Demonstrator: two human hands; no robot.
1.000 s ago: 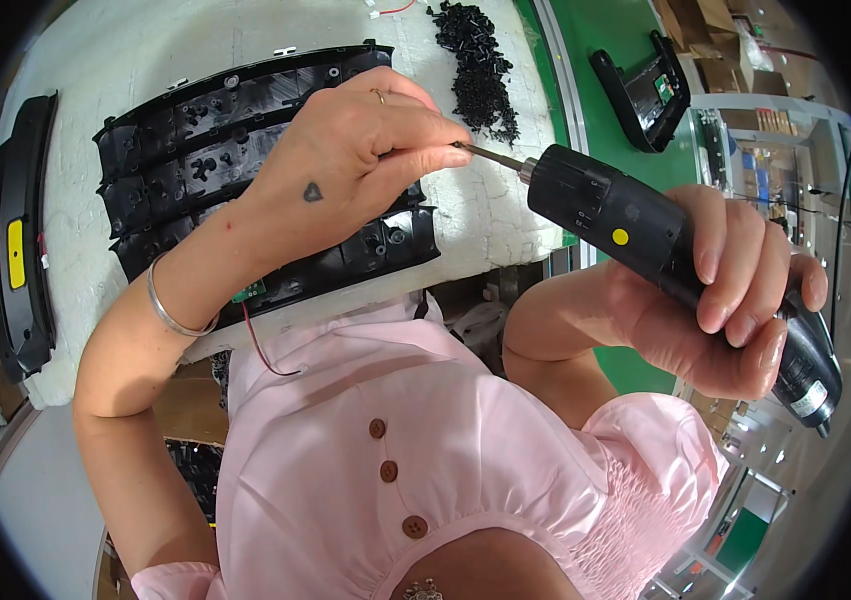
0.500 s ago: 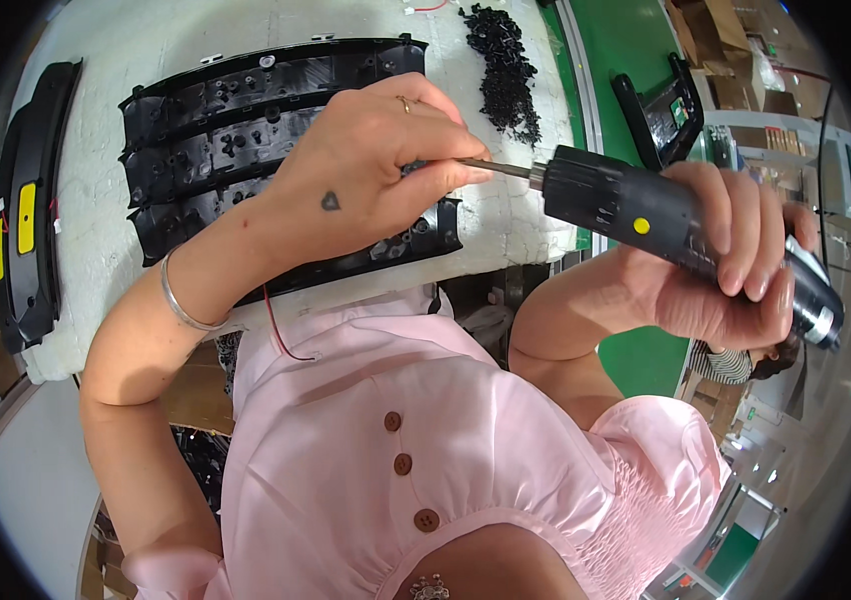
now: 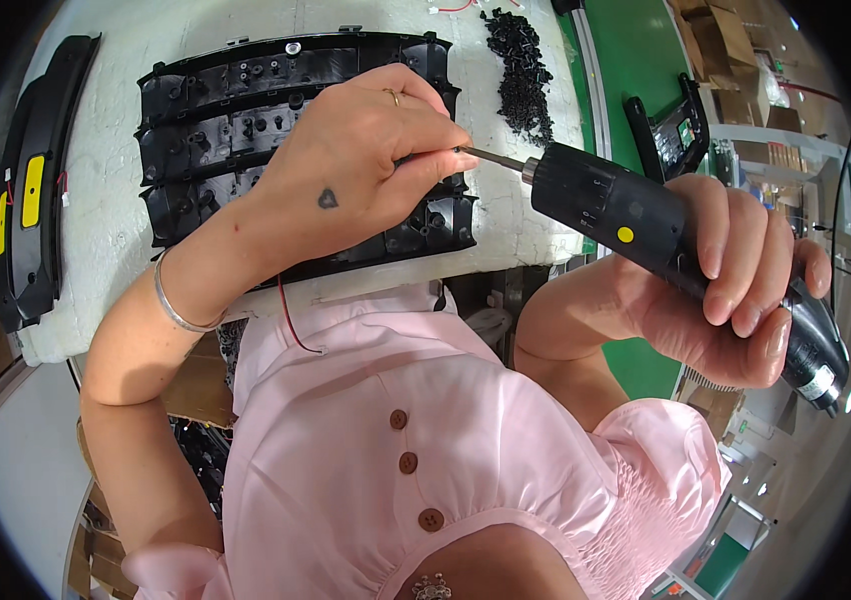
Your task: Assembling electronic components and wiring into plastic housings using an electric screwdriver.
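My right hand [image 3: 731, 275] is wrapped round a black electric screwdriver [image 3: 606, 205] with a yellow dot on its body. Its thin metal bit [image 3: 498, 158] points left and meets the fingertips of my left hand [image 3: 361, 150]. Thumb and forefinger there are pinched on a tiny dark piece at the bit's tip, too small to name. Below that hand lie several curved black plastic panels [image 3: 208, 78], set in rows and partly covered by my hand and forearm. The bit is held above them, to the right.
The panels rest on a white padded surface [image 3: 111, 205]. A heap of small black parts [image 3: 521, 85] lies at its far right. On the left stands a long black part [image 3: 41, 230]; a black frame [image 3: 681, 125] lies on the green surface [image 3: 614, 50] at right. A red wire [image 3: 291, 315] hangs at the near edge.
My left fingertips have shifted slightly left, and the dark piece at the bit's tip now shows. The screwdriver has tilted, its rear end lower. The whole bench view has shifted a little right.
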